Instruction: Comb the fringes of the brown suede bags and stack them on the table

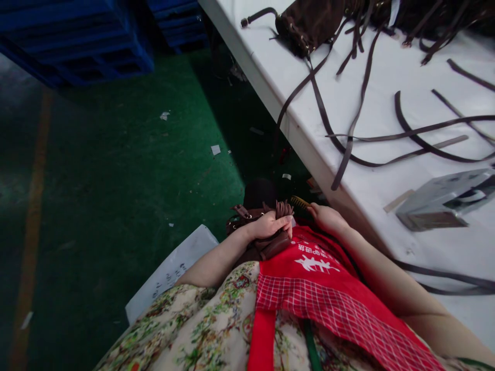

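Observation:
My left hand [268, 225] is closed around a bundle of brown fringe strips [284, 208] on a small dark-brown bag [275, 247]. The bag rests against my lap, with metal eyelets and a strap end showing on its left side. My right hand [329, 219] grips a yellow comb [300, 202] by one end. Its teeth are just right of the fringe, apart from it as far as I can see. Part of the bag is hidden under my left hand and forearm.
A white table [371, 201] runs along the right, its edge close to my right arm. On it lie long dark straps [361, 103], a brown bag [313, 20] and a grey metal holder [444, 198]. Blue pallets [88, 46] stand on the green floor, and a white sheet [170, 273] lies beside me.

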Demonstrator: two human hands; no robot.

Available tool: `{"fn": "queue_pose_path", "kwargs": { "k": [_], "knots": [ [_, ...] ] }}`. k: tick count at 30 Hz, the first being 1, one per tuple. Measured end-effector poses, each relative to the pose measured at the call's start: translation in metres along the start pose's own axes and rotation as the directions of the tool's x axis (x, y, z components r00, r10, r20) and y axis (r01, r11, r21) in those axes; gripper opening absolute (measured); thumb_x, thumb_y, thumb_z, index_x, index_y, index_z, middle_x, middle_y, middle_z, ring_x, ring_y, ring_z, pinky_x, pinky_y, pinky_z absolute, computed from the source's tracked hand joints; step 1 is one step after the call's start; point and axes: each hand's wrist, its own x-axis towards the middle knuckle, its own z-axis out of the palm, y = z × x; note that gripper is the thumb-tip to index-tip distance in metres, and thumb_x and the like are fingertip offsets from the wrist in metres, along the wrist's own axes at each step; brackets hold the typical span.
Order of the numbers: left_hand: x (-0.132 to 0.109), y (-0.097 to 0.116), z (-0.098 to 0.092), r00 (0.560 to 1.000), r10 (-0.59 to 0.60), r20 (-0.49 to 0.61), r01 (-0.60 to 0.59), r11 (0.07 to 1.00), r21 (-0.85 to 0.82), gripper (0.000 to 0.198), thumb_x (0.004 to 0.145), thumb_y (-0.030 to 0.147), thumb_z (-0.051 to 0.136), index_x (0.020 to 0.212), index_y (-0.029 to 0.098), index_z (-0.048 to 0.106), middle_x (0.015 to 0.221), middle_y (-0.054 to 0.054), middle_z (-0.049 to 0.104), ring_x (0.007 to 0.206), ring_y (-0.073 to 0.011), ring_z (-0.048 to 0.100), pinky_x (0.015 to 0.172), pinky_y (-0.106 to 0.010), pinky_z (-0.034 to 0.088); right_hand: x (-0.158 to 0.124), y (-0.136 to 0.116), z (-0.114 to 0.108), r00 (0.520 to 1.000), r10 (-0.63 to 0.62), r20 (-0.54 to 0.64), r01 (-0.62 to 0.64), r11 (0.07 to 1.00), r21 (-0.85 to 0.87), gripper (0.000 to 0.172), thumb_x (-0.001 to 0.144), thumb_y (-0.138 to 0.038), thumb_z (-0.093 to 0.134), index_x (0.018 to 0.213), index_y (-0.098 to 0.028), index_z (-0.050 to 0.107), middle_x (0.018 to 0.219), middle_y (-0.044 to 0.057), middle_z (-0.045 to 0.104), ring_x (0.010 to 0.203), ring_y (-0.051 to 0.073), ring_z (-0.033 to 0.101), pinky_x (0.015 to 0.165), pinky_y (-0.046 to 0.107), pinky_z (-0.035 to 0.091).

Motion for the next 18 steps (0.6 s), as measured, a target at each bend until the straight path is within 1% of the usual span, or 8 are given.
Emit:
{"fn": "queue_pose_path", "kwargs": {
  "k": [2, 4, 6, 8, 10, 12, 15, 18],
  "knots": [
    [-0.001, 0.0, 0.0, 1.0, -0.006, -0.029, 0.005, 1.0, -0.024, 0.047, 0.09, 0.055, 0.04, 0.062, 0.017, 0.045, 0.068, -0.007, 0.066, 0.067, -0.0135, 0.058, 0.073, -0.027, 0.044, -0.009, 0.002, -0.006, 0.998, -0.025, -0.065, 0.033, 0.991, 0.127, 0.037, 0.099, -0.04, 0.024, 0.093, -0.019, 0.053, 0.076, 0.006, 0.066, 0.066, 0.017, 0.06, 0.056, 0.026, 0.033],
    [-0.002, 0.0, -0.001, 0.999, -0.005, -0.038, 0.003, 0.999, -0.052, 0.045, 0.088, 0.053, 0.044, 0.062, 0.016, 0.047, 0.069, -0.007, 0.066, 0.07, -0.0141, 0.06, 0.075, -0.028, 0.045, -0.025, -0.006, -0.016, 0.977, -0.142, -0.16, 0.175, 0.96, 0.218, 0.038, 0.099, -0.04, 0.021, 0.092, -0.019, 0.052, 0.074, 0.004, 0.065, 0.065, 0.016, 0.06, 0.059, 0.025, 0.036],
    [-0.001, 0.001, -0.002, 1.0, -0.016, -0.026, 0.014, 0.998, -0.068, 0.039, 0.084, 0.05, 0.055, 0.067, 0.014, 0.055, 0.073, -0.007, 0.068, 0.073, -0.0145, 0.061, 0.078, -0.028, 0.045, -0.041, -0.02, -0.025, 0.932, -0.299, -0.206, 0.335, 0.927, 0.171, 0.036, 0.099, -0.04, 0.023, 0.095, -0.019, 0.052, 0.077, 0.004, 0.065, 0.068, 0.016, 0.06, 0.061, 0.025, 0.036],
    [-0.001, 0.001, -0.002, 0.999, -0.047, -0.025, 0.044, 0.994, -0.098, 0.033, 0.076, 0.045, 0.067, 0.079, 0.012, 0.063, 0.081, -0.006, 0.069, 0.077, -0.0149, 0.062, 0.08, -0.028, 0.046, -0.052, -0.034, -0.028, 0.892, -0.413, -0.184, 0.425, 0.905, 0.029, 0.032, 0.098, -0.037, 0.027, 0.099, -0.018, 0.053, 0.083, 0.006, 0.066, 0.07, 0.017, 0.061, 0.061, 0.026, 0.035],
    [-0.002, -0.001, -0.003, 0.996, -0.09, -0.027, 0.086, 0.987, -0.137, 0.036, 0.068, 0.041, 0.075, 0.089, 0.012, 0.066, 0.088, -0.006, 0.07, 0.082, -0.0159, 0.063, 0.083, -0.029, 0.047, -0.056, -0.043, -0.027, 0.883, -0.447, -0.145, 0.437, 0.894, -0.097, 0.029, 0.097, -0.034, 0.03, 0.101, -0.018, 0.054, 0.087, 0.006, 0.067, 0.07, 0.017, 0.061, 0.059, 0.026, 0.033],
    [-0.002, -0.003, -0.004, 0.992, -0.126, -0.031, 0.119, 0.978, -0.172, 0.04, 0.064, 0.038, 0.078, 0.092, 0.012, 0.067, 0.091, -0.007, 0.071, 0.085, -0.0171, 0.064, 0.086, -0.032, 0.047, -0.057, -0.048, -0.024, 0.893, -0.43, -0.131, 0.406, 0.897, -0.175, 0.028, 0.096, -0.033, 0.031, 0.102, -0.018, 0.055, 0.089, 0.006, 0.067, 0.069, 0.017, 0.061, 0.056, 0.027, 0.03],
    [-0.002, -0.006, -0.006, 0.986, -0.151, -0.065, 0.136, 0.972, -0.192, 0.042, 0.062, 0.039, 0.079, 0.093, 0.012, 0.069, 0.09, -0.007, 0.071, 0.085, -0.0176, 0.065, 0.087, -0.033, 0.048, -0.056, -0.051, -0.023, 0.906, -0.406, -0.123, 0.365, 0.893, -0.263, 0.026, 0.095, -0.033, 0.036, 0.104, -0.019, 0.055, 0.087, 0.006, 0.066, 0.067, 0.017, 0.061, 0.053, 0.028, 0.026],
    [-0.001, -0.007, -0.007, 0.989, -0.133, -0.068, 0.12, 0.978, -0.17, 0.039, 0.067, 0.046, 0.074, 0.084, 0.011, 0.07, 0.085, -0.007, 0.071, 0.082, -0.0176, 0.065, 0.085, -0.032, 0.048, -0.057, -0.055, -0.027, 0.906, -0.407, -0.112, 0.361, 0.885, -0.294, 0.024, 0.094, -0.033, 0.038, 0.103, -0.018, 0.055, 0.086, 0.006, 0.065, 0.068, 0.017, 0.061, 0.052, 0.028, 0.025]
  ]
}}
